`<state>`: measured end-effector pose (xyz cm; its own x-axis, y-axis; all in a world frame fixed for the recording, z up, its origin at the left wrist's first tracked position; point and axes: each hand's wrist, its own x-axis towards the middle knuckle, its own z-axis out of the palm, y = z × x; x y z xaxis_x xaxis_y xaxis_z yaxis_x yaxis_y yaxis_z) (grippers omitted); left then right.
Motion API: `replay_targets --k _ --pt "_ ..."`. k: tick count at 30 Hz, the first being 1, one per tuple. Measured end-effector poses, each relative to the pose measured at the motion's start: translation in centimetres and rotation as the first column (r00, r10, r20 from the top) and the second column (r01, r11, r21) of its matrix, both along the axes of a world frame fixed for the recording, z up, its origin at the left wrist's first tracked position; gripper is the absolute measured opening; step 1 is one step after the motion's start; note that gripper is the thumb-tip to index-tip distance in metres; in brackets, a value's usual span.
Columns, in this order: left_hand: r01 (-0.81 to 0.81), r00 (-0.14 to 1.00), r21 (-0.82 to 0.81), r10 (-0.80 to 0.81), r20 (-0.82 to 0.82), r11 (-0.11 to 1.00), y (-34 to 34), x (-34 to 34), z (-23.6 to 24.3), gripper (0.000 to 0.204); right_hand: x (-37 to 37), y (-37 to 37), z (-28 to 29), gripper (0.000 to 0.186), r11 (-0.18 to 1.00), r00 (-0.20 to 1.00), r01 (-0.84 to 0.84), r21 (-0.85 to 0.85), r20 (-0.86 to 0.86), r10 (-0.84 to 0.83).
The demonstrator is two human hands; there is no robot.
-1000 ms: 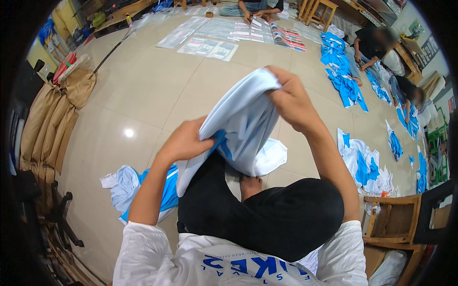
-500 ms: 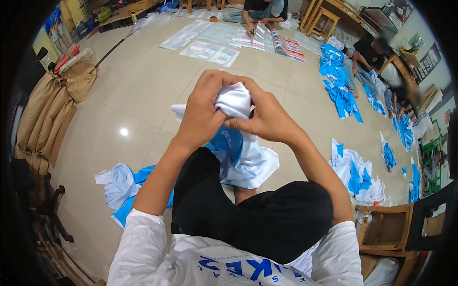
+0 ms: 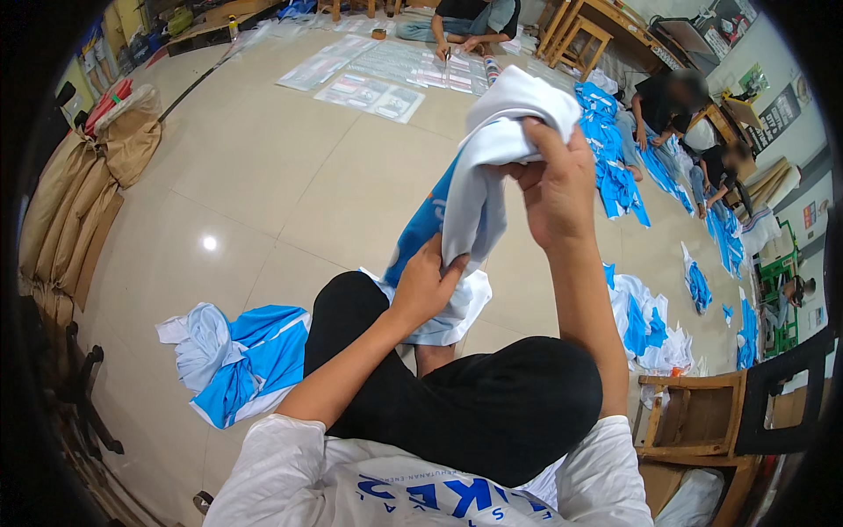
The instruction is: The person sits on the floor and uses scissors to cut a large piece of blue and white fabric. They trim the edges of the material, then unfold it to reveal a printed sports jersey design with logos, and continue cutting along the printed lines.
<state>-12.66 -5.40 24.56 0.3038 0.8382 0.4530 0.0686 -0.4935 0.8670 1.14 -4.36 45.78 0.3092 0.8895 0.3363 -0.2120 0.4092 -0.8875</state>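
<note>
I hold up a white and blue garment [image 3: 474, 206] in front of my crossed legs. My right hand [image 3: 558, 189] grips its bunched white upper part, thumb and fingers curled into the cloth. My left hand [image 3: 424, 285] pinches it lower down, beside the blue panel, while more of the cloth hangs behind that hand. A separate heap of pale and bright blue garments [image 3: 246, 360] lies on the floor to my left, next to my knee.
Co-workers [image 3: 667, 114] sit at the right beside blue garment piles [image 3: 619, 149]; another sits at the back [image 3: 461, 31] over printed sheets [image 3: 369, 97]. A wooden stool frame [image 3: 685, 422] stands lower right, brown sacks [image 3: 61, 220] and a chair base [image 3: 88, 413] at the left.
My hands, bunched together around the cloth half a second ago, have separated: the right has risen to the right with the white part, the left has moved down and right, stretching the garment between them.
</note>
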Motion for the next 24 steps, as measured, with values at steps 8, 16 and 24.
replay_targets --k 8,16,24 --pt "0.054 0.980 -0.105 -0.073 -0.185 0.993 3.6 -3.4 -6.4 0.021 4.9 -2.5 3.0 0.039 0.899 0.950 0.309 0.311 -0.132 -0.282" --pt "0.028 0.941 -0.086 0.003 0.337 0.996 7.2 -5.6 10.1 0.024 9.7 -5.0 2.4 0.072 0.481 -0.168 0.608 0.632 0.695 -0.699" --pt "0.327 0.944 0.396 -0.280 -0.172 0.858 6.9 -4.3 23.8 0.017 2.6 -3.6 0.4 0.046 0.914 0.724 -0.220 -0.341 0.571 0.388"
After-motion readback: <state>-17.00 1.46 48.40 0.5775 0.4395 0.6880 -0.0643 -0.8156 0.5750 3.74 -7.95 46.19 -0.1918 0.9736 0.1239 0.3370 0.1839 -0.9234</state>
